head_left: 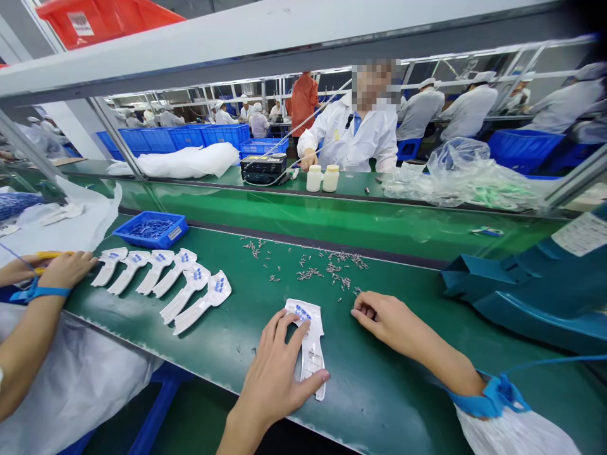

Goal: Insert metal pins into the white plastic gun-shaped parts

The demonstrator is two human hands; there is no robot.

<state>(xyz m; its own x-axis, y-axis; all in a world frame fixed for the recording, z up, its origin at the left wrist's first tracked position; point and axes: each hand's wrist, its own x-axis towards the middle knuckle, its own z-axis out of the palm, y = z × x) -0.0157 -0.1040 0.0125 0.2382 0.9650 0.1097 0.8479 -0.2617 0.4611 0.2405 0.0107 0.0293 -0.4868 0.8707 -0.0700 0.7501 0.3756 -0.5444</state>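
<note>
My left hand [275,373] steadies a white plastic handle shell [312,344] against the green bench. Its fingers lie over the shell's wide end and the thumb presses the narrow end. Blue pieces sit in the wide end, and small metal bits show in the narrow part. To the right, my right hand [391,319] has its fingers pinched together at the edge of the scattered small metal parts [339,268]. What lies between those fingertips is too hidden to tell. Several similar white shells [192,291] with blue pieces lie in a row on the left.
A blue tray [177,230] of blue pieces stands behind the row. At far left, a co-worker's hands [66,268] hold something yellow. A teal bin [521,303] stands on the right. Across the green divider are white jars [313,179], plastic bags [465,174] and a person in white [355,136].
</note>
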